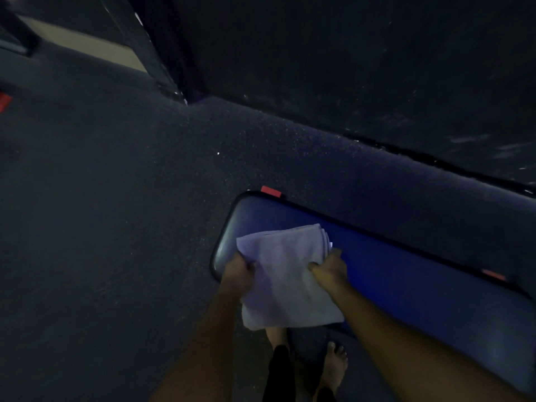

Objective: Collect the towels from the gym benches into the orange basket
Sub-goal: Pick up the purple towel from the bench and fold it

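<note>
Just below the frame's centre, the left hand [237, 274] grips the left edge of the towel [285, 285], fingers curled into the cloth. The pale, folded towel hangs between both hands over the left end of the blue desk [406, 274], its lower edge drooping. The right hand [329, 269] clutches its right edge. It looks light, soft and limp, so gripping two edges or bunching it should hold it. No basket is in view.

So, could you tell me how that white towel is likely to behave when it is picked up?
Probably floppy: the towel sags below where the left hand and right hand grip it. Likely light, as pinching its edges seems enough to hold it. On the smooth bench it might slide easily.
</note>
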`<state>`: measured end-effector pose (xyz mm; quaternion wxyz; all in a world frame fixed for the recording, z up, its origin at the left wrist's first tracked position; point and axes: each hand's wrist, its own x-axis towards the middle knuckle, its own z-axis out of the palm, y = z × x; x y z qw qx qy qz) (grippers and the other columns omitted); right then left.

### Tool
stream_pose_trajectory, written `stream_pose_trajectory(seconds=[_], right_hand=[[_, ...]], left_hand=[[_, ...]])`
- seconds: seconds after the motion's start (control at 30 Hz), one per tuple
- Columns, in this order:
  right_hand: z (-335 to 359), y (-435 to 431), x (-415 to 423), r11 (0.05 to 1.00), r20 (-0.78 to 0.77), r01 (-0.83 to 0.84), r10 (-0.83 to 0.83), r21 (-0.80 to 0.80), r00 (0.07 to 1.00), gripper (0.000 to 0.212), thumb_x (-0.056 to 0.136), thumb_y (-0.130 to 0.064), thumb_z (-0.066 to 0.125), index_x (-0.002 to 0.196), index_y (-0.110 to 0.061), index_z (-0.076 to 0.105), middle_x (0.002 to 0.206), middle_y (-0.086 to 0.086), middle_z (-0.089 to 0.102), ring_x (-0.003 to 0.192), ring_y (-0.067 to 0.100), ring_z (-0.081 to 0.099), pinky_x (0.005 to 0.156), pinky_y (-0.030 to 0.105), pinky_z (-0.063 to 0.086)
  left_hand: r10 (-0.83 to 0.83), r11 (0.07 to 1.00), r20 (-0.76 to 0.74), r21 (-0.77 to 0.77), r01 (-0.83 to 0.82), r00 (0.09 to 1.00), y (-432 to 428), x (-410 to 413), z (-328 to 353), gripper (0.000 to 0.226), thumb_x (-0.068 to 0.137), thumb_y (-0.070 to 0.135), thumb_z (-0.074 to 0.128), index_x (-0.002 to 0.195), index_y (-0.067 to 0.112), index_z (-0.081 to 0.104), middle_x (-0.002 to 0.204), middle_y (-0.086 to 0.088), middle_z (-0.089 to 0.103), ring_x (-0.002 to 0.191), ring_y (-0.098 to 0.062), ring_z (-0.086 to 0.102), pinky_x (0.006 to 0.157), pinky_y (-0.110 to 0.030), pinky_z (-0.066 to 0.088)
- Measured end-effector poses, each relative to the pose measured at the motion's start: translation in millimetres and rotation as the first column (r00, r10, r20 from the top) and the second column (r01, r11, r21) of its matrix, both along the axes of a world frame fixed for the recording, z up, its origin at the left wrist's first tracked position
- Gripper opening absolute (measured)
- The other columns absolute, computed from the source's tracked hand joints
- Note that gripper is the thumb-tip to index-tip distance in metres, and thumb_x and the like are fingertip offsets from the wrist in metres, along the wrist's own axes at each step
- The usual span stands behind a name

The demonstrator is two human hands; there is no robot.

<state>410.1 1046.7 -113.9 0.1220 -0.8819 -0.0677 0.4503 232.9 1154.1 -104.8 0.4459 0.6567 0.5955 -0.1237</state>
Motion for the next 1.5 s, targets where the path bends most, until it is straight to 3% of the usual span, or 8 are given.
stream_pose_trajectory(seconds=[0.1, 0.4, 0.57, 0.7, 0.9, 1.1, 1.3, 1.5], right_hand=[[22, 7, 4, 0.997, -0.047, -0.06, 0.062, 0.057, 0.997, 0.04, 0.085, -0.024, 0.067, 0.119, -0.007, 0.055, 0.115, 0.015, 0.064, 0.1, 0.03, 0.064, 0.084, 0.038, 0.056], [149, 22, 6, 0.929, 0.02, -0.094, 0.093, 0.358, 0.995, 0.028, 0.08, -0.021, 0.068, 0.105, -0.016, 0.055, 0.101, 0.005, 0.061, 0.089, 0.02, 0.06, 0.075, 0.032, 0.049], [240, 7, -3, 0.825, 0.084, -0.179, 0.159, 0.535, 0.984, 0.03, 0.078, -0.02, 0.068, 0.106, -0.019, 0.058, 0.097, 0.001, 0.063, 0.091, 0.02, 0.063, 0.079, 0.034, 0.054], [306, -3, -18, 0.711, 0.156, -0.256, 0.205, 0.654, 0.966, 0.023, 0.078, -0.018, 0.067, 0.099, -0.025, 0.06, 0.091, -0.004, 0.063, 0.091, 0.018, 0.065, 0.081, 0.036, 0.056], [385, -10, -57, 0.52, 0.242, -0.388, 0.326, 0.761, 0.914, 0.031, 0.074, -0.022, 0.066, 0.105, -0.023, 0.062, 0.098, 0.0, 0.067, 0.09, 0.019, 0.067, 0.085, 0.043, 0.058], [445, -9, -151, 0.32, 0.315, -0.474, 0.439, 0.82, 0.841, 0.031, 0.074, -0.02, 0.067, 0.105, -0.021, 0.066, 0.095, 0.001, 0.07, 0.089, 0.021, 0.068, 0.086, 0.044, 0.058], [468, -13, -291, 0.135, 0.382, -0.544, 0.574, 0.828, 0.724, 0.027, 0.07, -0.019, 0.065, 0.097, -0.019, 0.067, 0.09, 0.001, 0.071, 0.085, 0.021, 0.067, 0.08, 0.037, 0.057], [466, -38, -471, -0.012, 0.381, -0.556, 0.741, 0.831, 0.553, 0.019, 0.072, -0.009, 0.068, 0.089, -0.018, 0.067, 0.086, 0.005, 0.071, 0.079, 0.02, 0.066, 0.066, 0.029, 0.051]], left_hand=[[-0.045, 0.999, 0.08, 0.006, 0.044, 0.996, 2, -4, 17, 0.032, 0.095, 0.014, 0.053, 0.125, 0.001, 0.052, 0.115, -0.018, 0.063, 0.111, -0.032, 0.06, 0.08, -0.028, 0.039], [0.061, 0.986, 0.234, 0.134, -0.095, 0.97, 1, -16, 133, 0.041, 0.093, 0.016, 0.053, 0.133, 0.008, 0.048, 0.127, -0.016, 0.061, 0.115, -0.029, 0.058, 0.09, -0.033, 0.044], [0.104, 0.929, 0.327, 0.305, -0.209, 0.939, -27, -41, 220, 0.049, 0.091, 0.014, 0.054, 0.139, 0.008, 0.043, 0.133, -0.016, 0.057, 0.122, -0.031, 0.055, 0.098, -0.034, 0.043], [0.132, 0.865, 0.389, 0.404, -0.298, 0.912, -51, -64, 286, 0.052, 0.091, 0.014, 0.054, 0.141, 0.01, 0.041, 0.134, -0.015, 0.057, 0.121, -0.028, 0.055, 0.095, -0.029, 0.042], [0.175, 0.733, 0.488, 0.515, -0.444, 0.855, -88, -118, 369, 0.049, 0.091, 0.014, 0.054, 0.139, 0.013, 0.042, 0.131, -0.013, 0.059, 0.119, -0.028, 0.056, 0.099, -0.032, 0.043], [0.294, 0.551, 0.534, 0.583, -0.597, 0.793, -129, -214, 434, 0.037, 0.093, 0.015, 0.053, 0.129, 0.009, 0.047, 0.126, -0.017, 0.06, 0.115, -0.032, 0.057, 0.094, -0.034, 0.044], [0.455, 0.366, 0.558, 0.594, -0.717, 0.694, -184, -349, 458, 0.032, 0.093, 0.02, 0.052, 0.123, 0.009, 0.049, 0.123, -0.017, 0.061, 0.112, -0.035, 0.057, 0.094, -0.041, 0.047], [0.623, 0.158, 0.555, 0.6, -0.784, 0.551, -269, -502, 457, 0.03, 0.094, 0.018, 0.052, 0.122, 0.007, 0.049, 0.125, -0.019, 0.06, 0.114, -0.036, 0.056, 0.085, -0.033, 0.042]])
